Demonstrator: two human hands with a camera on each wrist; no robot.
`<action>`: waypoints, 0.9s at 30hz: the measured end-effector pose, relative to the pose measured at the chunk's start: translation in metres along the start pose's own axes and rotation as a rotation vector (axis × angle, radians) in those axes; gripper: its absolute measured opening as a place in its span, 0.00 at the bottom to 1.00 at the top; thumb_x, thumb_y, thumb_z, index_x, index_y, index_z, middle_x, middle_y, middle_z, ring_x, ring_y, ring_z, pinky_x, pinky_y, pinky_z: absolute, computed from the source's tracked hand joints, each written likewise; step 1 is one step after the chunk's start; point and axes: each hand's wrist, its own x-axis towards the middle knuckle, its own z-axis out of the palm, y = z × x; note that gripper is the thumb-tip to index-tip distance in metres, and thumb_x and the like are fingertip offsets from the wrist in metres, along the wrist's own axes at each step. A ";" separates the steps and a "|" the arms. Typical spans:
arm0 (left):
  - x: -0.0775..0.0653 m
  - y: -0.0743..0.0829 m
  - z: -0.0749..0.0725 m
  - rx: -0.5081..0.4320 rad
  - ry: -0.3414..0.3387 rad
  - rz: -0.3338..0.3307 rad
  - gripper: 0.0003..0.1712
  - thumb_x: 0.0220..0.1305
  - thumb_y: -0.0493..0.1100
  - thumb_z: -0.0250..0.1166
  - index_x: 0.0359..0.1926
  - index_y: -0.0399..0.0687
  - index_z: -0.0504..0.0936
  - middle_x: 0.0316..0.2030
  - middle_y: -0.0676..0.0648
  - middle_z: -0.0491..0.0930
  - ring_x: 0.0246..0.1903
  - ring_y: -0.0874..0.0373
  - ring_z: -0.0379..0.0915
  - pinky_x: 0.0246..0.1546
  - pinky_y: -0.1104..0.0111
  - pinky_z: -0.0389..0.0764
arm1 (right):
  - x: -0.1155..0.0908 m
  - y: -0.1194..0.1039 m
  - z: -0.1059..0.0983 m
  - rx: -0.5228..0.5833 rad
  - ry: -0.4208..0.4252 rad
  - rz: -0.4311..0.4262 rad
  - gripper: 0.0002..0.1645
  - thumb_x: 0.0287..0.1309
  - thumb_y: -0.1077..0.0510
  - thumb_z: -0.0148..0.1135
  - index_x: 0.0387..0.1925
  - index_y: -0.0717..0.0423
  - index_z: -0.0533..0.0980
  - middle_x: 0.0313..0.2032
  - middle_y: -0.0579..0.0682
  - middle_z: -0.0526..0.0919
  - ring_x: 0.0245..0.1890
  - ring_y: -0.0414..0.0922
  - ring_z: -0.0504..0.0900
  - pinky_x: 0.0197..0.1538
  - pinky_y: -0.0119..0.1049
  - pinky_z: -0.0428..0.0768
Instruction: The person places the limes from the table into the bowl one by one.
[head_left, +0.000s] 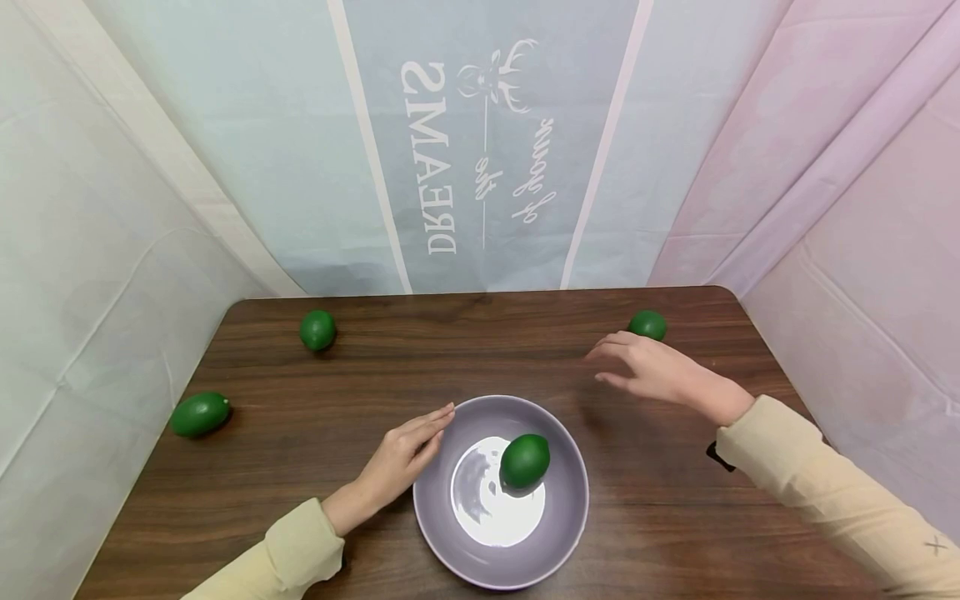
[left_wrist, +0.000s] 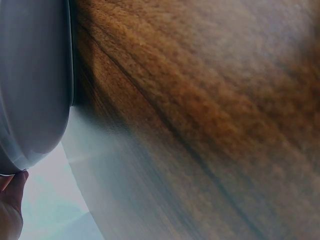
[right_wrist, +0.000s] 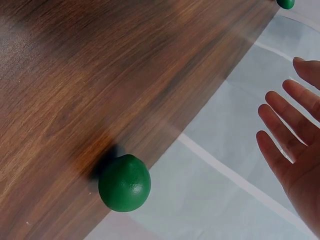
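Note:
A round purple bowl (head_left: 498, 575) stands near the table's front, with a green lime (head_left: 525, 461) lying inside it. My left hand (head_left: 405, 454) rests its fairly straight fingers on the bowl's left rim; in the left wrist view the fingertips (left_wrist: 20, 187) meet the rim from below. My right hand (head_left: 651, 367) hovers over the table to the right of the bowl, fingers spread and holding nothing. Just beyond it sits another lime (head_left: 648, 324), partly covered by the hand in the head view. The right wrist view shows that lime (right_wrist: 124, 183) apart from the fingers.
Two more limes lie on the left of the dark wood table (head_left: 480, 342): one lime (head_left: 318, 330) toward the back, one lime (head_left: 200, 414) by the left edge. Pale cloth (head_left: 300, 167) with printed lettering hangs behind the table and along both sides.

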 end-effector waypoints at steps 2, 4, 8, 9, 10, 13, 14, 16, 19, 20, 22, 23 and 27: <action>0.000 0.000 0.000 0.000 0.001 0.002 0.18 0.53 0.27 0.60 0.48 0.31 0.78 0.50 0.38 0.76 0.50 0.51 0.74 0.53 0.79 0.68 | 0.000 0.001 -0.001 0.000 -0.004 0.012 0.16 0.45 0.58 0.69 0.39 0.57 0.79 0.38 0.47 0.79 0.41 0.44 0.78 0.43 0.40 0.78; 0.000 0.000 0.000 -0.001 0.002 0.003 0.19 0.53 0.27 0.60 0.48 0.31 0.78 0.50 0.38 0.76 0.50 0.50 0.74 0.53 0.79 0.68 | -0.001 0.002 -0.001 -0.001 -0.010 0.026 0.16 0.46 0.58 0.68 0.39 0.58 0.79 0.38 0.48 0.79 0.42 0.45 0.78 0.43 0.41 0.78; 0.000 0.001 0.000 -0.004 0.003 0.003 0.19 0.53 0.27 0.60 0.48 0.31 0.78 0.50 0.38 0.76 0.50 0.50 0.74 0.53 0.79 0.68 | -0.001 0.003 -0.003 0.004 -0.020 0.050 0.16 0.47 0.58 0.68 0.40 0.59 0.79 0.38 0.49 0.79 0.42 0.46 0.78 0.44 0.42 0.78; 0.000 0.001 0.000 -0.004 0.003 0.002 0.19 0.53 0.27 0.60 0.48 0.31 0.78 0.50 0.38 0.76 0.50 0.51 0.74 0.53 0.79 0.68 | -0.002 0.003 -0.003 0.003 -0.022 0.054 0.16 0.47 0.59 0.68 0.40 0.59 0.79 0.38 0.50 0.79 0.42 0.47 0.78 0.44 0.42 0.78; 0.000 0.001 0.000 -0.004 0.003 0.002 0.19 0.53 0.27 0.60 0.48 0.31 0.78 0.50 0.38 0.76 0.50 0.51 0.74 0.53 0.79 0.68 | -0.002 0.003 -0.004 0.003 -0.023 0.059 0.16 0.47 0.59 0.67 0.40 0.59 0.79 0.39 0.50 0.79 0.42 0.47 0.77 0.44 0.43 0.78; 0.000 0.001 0.000 -0.003 0.004 0.002 0.19 0.53 0.27 0.60 0.48 0.31 0.78 0.50 0.38 0.76 0.50 0.51 0.74 0.53 0.79 0.68 | -0.003 0.005 -0.005 0.003 -0.026 0.072 0.16 0.47 0.60 0.67 0.40 0.59 0.78 0.39 0.50 0.79 0.42 0.47 0.77 0.43 0.43 0.78; 0.000 0.001 0.000 -0.002 0.004 0.004 0.19 0.53 0.27 0.60 0.48 0.31 0.78 0.50 0.38 0.76 0.50 0.51 0.74 0.53 0.79 0.68 | -0.004 0.005 -0.005 0.003 -0.027 0.078 0.16 0.47 0.60 0.67 0.41 0.59 0.78 0.39 0.50 0.79 0.42 0.47 0.77 0.43 0.42 0.78; 0.000 0.001 0.000 -0.001 0.005 0.004 0.19 0.53 0.27 0.60 0.48 0.31 0.78 0.50 0.38 0.77 0.50 0.50 0.74 0.53 0.79 0.68 | -0.004 0.007 -0.005 0.004 -0.029 0.089 0.16 0.47 0.60 0.68 0.41 0.59 0.78 0.39 0.49 0.79 0.42 0.47 0.77 0.42 0.42 0.78; 0.000 0.001 0.000 -0.001 0.004 0.006 0.19 0.53 0.27 0.60 0.48 0.31 0.78 0.50 0.38 0.77 0.50 0.50 0.74 0.53 0.79 0.69 | -0.005 0.010 -0.006 0.007 -0.033 0.106 0.16 0.47 0.60 0.68 0.41 0.58 0.78 0.40 0.49 0.78 0.42 0.46 0.76 0.41 0.40 0.78; 0.000 0.001 0.000 -0.002 0.004 0.006 0.19 0.53 0.27 0.60 0.48 0.31 0.78 0.50 0.38 0.77 0.50 0.50 0.74 0.53 0.79 0.69 | -0.006 0.011 -0.007 0.008 -0.036 0.111 0.16 0.47 0.59 0.68 0.41 0.58 0.78 0.40 0.49 0.79 0.41 0.46 0.76 0.40 0.40 0.78; 0.000 0.001 0.000 -0.004 0.003 0.004 0.18 0.53 0.27 0.60 0.48 0.31 0.78 0.50 0.38 0.76 0.50 0.50 0.74 0.53 0.79 0.68 | -0.006 0.014 -0.007 0.006 -0.040 0.118 0.16 0.47 0.59 0.68 0.41 0.57 0.78 0.40 0.49 0.79 0.41 0.45 0.75 0.39 0.39 0.78; 0.000 0.001 -0.001 -0.005 0.003 0.004 0.18 0.53 0.27 0.60 0.48 0.31 0.78 0.50 0.38 0.76 0.50 0.50 0.74 0.53 0.78 0.68 | -0.006 0.015 -0.007 0.006 -0.041 0.119 0.16 0.48 0.59 0.68 0.41 0.56 0.78 0.40 0.49 0.79 0.41 0.45 0.75 0.39 0.39 0.77; 0.001 0.002 -0.001 -0.003 0.003 0.005 0.18 0.54 0.27 0.60 0.48 0.31 0.78 0.50 0.38 0.76 0.50 0.50 0.74 0.53 0.78 0.68 | -0.008 0.020 -0.008 -0.001 -0.030 0.114 0.16 0.47 0.60 0.68 0.41 0.57 0.78 0.41 0.50 0.79 0.42 0.46 0.74 0.40 0.39 0.77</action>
